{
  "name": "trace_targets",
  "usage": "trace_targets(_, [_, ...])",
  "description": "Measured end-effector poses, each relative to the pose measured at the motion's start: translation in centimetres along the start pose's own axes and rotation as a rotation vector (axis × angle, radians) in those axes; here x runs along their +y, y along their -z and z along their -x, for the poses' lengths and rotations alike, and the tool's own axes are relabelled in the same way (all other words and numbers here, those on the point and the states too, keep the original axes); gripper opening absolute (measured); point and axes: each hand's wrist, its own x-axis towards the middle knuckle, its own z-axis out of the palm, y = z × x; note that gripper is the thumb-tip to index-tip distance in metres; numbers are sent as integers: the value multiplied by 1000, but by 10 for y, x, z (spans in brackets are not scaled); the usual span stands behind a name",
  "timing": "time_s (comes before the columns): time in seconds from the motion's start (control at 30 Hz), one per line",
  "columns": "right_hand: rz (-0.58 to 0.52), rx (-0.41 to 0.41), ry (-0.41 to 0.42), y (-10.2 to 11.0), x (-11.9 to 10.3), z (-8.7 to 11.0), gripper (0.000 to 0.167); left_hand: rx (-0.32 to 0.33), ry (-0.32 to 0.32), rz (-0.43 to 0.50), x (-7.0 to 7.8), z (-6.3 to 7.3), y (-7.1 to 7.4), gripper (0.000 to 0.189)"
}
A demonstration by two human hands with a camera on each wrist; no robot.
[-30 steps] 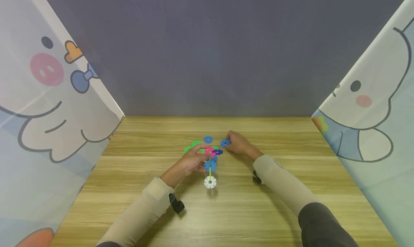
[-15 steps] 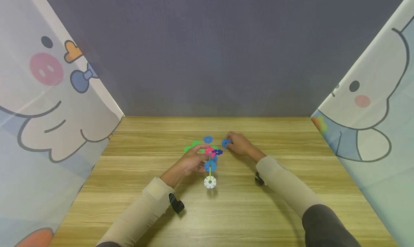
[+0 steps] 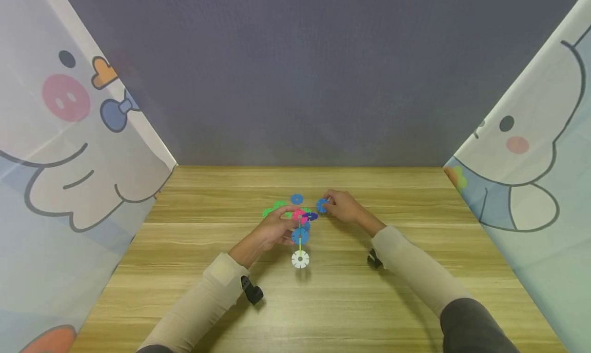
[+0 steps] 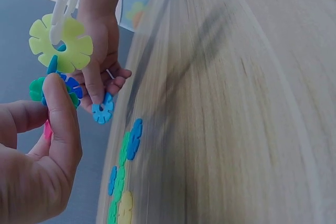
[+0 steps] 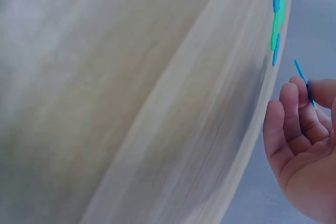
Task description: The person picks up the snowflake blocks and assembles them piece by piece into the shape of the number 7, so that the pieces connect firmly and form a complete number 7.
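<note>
My left hand [image 3: 271,231] grips a built chain of notched plastic snowflake discs, raised above the table. Nearest me in the chain is a white disc [image 3: 295,263]; behind it come a yellow disc [image 4: 79,53], seen edge-on from above, and a light-blue disc [image 3: 295,240]. Pink [image 3: 297,215] and dark-blue [image 3: 314,216] discs show at its far end; my fingers partly cover the joints. To the right, my right hand [image 3: 346,208] pinches a single blue snowflake disc [image 4: 106,113] between thumb and fingertips, apart from the chain.
Loose discs lie flat on the wooden table [image 3: 392,291] beyond my left hand: blue [image 3: 293,199], several green [image 3: 279,204] and a yellow one [image 4: 125,208]. A grey panel [image 3: 295,86] rises behind, with cartoon-printed panels at both sides.
My right hand has shifted slightly right and toward me, and the blue disc in its fingers has turned a little. My left hand and the chain stay almost still.
</note>
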Motion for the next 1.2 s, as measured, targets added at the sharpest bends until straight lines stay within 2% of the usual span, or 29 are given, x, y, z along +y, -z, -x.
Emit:
trace_targets(0.3, [-102,-4,3,3,-5,8,32,39,7,20,2,1,-2,57])
trace_targets(0.57, [-279,-27,-23,3,-3,15,31,10,-11,26,2,2,1,55])
trace_targets(0.8, [-419,-71,-41,0,-10,24,33,41,1,27,3,2,4,57])
trace_targets(1.03, [-486,-87,-68,-2,-12,27,32,6,-5,10,2,0,7,59])
trace_targets(1.2, [-517,-82,-102,-1,-15,31,33,17,3,22,2,0,5,58])
